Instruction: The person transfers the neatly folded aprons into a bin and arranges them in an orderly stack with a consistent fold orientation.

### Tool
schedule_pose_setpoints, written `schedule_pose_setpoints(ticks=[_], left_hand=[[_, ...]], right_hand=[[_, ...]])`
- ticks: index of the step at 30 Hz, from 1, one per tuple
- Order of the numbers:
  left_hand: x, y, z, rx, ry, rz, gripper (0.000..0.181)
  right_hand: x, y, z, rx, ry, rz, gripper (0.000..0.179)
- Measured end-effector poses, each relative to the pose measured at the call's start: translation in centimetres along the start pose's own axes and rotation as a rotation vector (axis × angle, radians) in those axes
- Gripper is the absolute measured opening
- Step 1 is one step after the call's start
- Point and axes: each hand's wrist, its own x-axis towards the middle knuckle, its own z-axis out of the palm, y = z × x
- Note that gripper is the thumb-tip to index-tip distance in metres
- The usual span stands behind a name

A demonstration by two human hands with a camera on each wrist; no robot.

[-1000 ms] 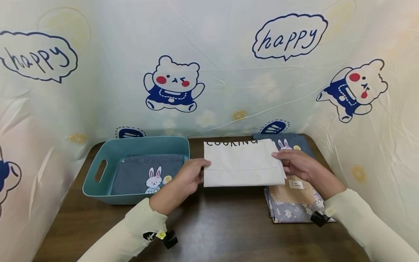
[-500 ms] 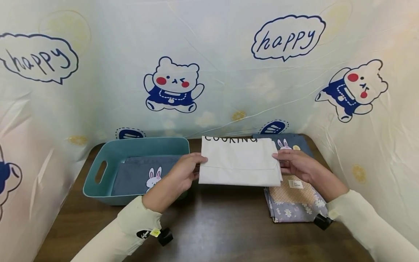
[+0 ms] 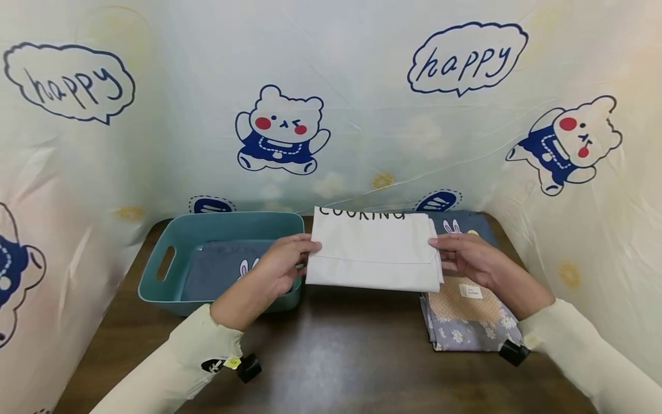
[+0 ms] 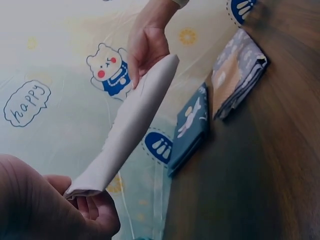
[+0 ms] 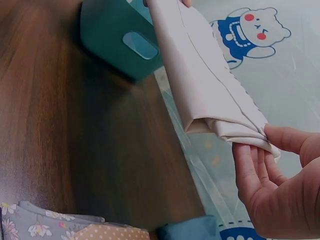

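The folded white cloth (image 3: 374, 250), lettered "COOKING" along its far edge, is held up off the table (image 3: 331, 359), between the basket (image 3: 298, 227) and the cloths on the right. Both hands have hold of it: the left hand (image 3: 281, 261) pinches the left end and the right hand (image 3: 470, 259) the right end, thumbs on top and fingers beneath.

With only the two ends gripped, the middle could sag or the folds slide open; the layers gape a little at the right end, so a loosened pinch there seems the likeliest cause. If the left forearm dipped, it might bump the basket, since it crosses in front of it in the head view.

Both arms reach forward and slant inward, the hands at roughly matching height, the sleeves ending at the wrists. Inside the basket lies a dark blue cloth (image 3: 214, 273) with a rabbit print, partly hidden by the left hand. Beyond the right hand lie a flowered cloth (image 3: 468, 339) and, farther back, another blue rabbit cloth (image 3: 473, 223).
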Motion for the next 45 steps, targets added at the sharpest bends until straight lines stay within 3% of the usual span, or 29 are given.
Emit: schedule_pose_setpoints(ticks=[14, 23, 31, 38, 45], left_hand=[[-0.7, 0.7, -0.6, 0.003, -0.025, -0.032, 0.055], [-1.3, 1.1, -0.8, 0.031, -0.052, -0.029, 0.061], [-2.1, 1.0, -1.0, 0.048, -0.043, -0.032, 0.063], [-2.4, 1.1, -1.5, 0.079, -0.030, -0.009, 0.052], [-2.7, 1.5, -2.3, 0.131, -0.012, -0.002, 0.045]], right_hand=[[-0.8, -0.8, 0.7, 0.068, -0.018, 0.002, 0.011], [-1.2, -1.0, 0.9, 0.052, -0.021, 0.002, 0.024], [-1.6, -1.0, 1.1, 0.064, -0.040, -0.002, 0.018], [-2.1, -1.2, 1.6, 0.083, -0.048, 0.008, 0.011], [-2.3, -1.9, 2.3, 0.074, -0.082, -0.006, 0.017]])
